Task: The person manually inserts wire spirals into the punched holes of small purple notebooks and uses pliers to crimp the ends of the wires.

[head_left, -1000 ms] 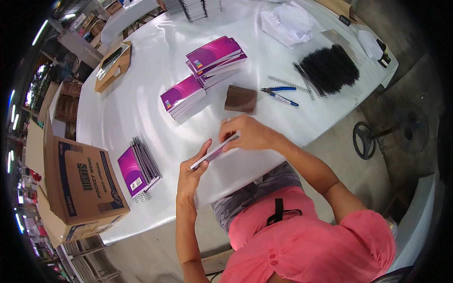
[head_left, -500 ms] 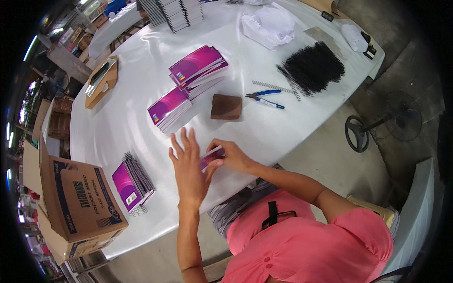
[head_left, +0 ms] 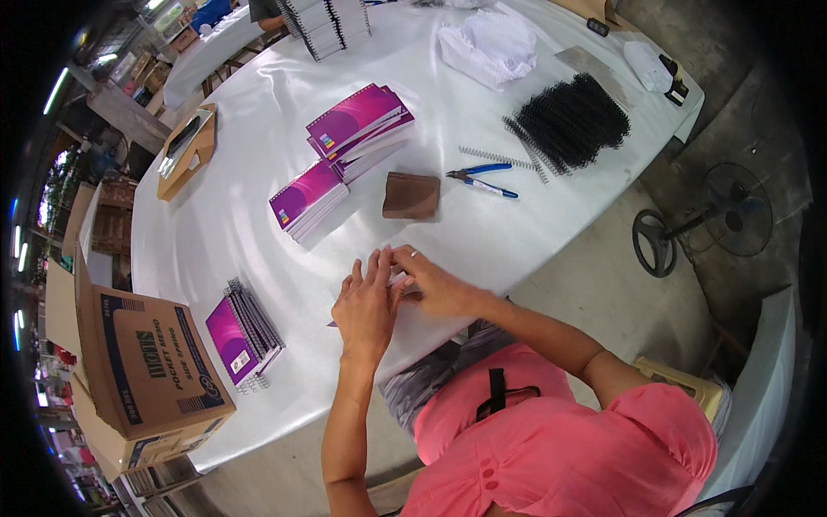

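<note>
A small purple-covered memo pad (head_left: 397, 279) is between my two hands at the table's near edge, mostly hidden by my fingers. My left hand (head_left: 366, 302) lies over it from the left, fingers curved around it. From the right, my right hand (head_left: 435, 283) grips its other end, fingertips meeting those of the left. Just beyond my hands is a brown block (head_left: 411, 196). Farther back, unbound purple memo pads lie in two overlapping stacks, the nearer stack (head_left: 307, 196) and the farther stack (head_left: 360, 121). Spiral-bound purple memo pads (head_left: 243, 332) form a pile to the left.
Blue-handled cutters (head_left: 482, 171) and a loose spiral wire (head_left: 495, 157) lie right of the block, near a heap of black spiral coils (head_left: 573, 125). An open cardboard box (head_left: 159, 370) stands at the left. White crumpled wrapping (head_left: 488, 50) and tall bound stacks (head_left: 326, 28) sit at the back.
My left hand has moved right and closed over the memo pad, where its fingers were spread before. My right hand has shifted slightly, and the two hands now meet.
</note>
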